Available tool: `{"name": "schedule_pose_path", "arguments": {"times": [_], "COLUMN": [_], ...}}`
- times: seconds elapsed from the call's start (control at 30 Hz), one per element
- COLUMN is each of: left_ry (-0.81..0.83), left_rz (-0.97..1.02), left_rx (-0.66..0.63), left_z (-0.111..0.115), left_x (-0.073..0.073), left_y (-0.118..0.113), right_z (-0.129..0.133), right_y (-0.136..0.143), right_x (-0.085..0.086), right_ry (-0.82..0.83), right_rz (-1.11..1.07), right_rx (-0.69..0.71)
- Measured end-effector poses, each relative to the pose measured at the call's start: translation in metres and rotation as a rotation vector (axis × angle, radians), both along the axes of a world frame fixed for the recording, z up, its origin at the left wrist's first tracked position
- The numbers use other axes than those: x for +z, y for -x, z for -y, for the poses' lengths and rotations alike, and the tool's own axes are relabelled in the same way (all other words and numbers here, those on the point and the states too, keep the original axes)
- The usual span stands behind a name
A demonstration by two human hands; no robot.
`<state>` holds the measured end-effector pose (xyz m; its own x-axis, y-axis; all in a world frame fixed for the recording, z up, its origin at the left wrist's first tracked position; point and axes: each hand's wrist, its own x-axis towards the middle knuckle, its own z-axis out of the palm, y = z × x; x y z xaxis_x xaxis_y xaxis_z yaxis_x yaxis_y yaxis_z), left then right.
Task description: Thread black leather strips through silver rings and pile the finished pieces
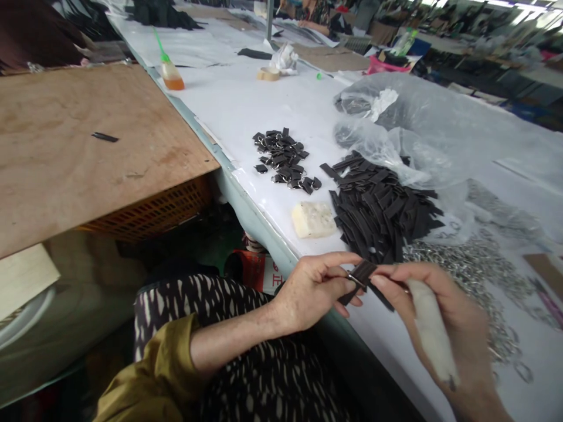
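My left hand [314, 290] pinches a short black strip [363, 271] near a metal ring [355, 280] that sits on it. The fingers of my right hand [440, 316] close on the other end of the strip. A tool with a thick off-white handle [433, 328] lies across my right palm; its working end is hidden by the fingers. Just beyond my hands is a pile of loose black strips [382, 205]. Silvery metal rings [479, 275] are heaped to the right. A cream-coloured block [313, 220] lies left of the strip pile.
Folded black pieces with rings [281, 155] lie farther back on the white table [229, 111]. Clear plastic bags [431, 123] cover the right side. A bottle of orange liquid [170, 75] stands by the table's left edge. A wooden board [88, 117] adjoins there.
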<state>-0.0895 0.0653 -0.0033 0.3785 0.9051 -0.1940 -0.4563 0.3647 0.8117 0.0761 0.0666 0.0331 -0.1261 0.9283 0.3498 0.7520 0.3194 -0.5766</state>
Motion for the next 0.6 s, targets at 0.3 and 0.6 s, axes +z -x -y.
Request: {"name": "schedule_pose_path", "arguments": {"times": [0.3,0.6], "left_ry": [0.197,0.286], "left_rz": [0.201,0.229], "left_rx": [0.118,0.228], "left_z": [-0.006,0.001], "left_x": [0.006,0.006], "left_y": [0.019,0.01], "right_z": [-0.004,-0.011], "right_y": [0.009,0.001], "right_x": [-0.005,-0.021], "right_ry": [-0.163,-0.416], "right_rz": [0.109,0.45], "right_rx": [0.472,0.652]}}
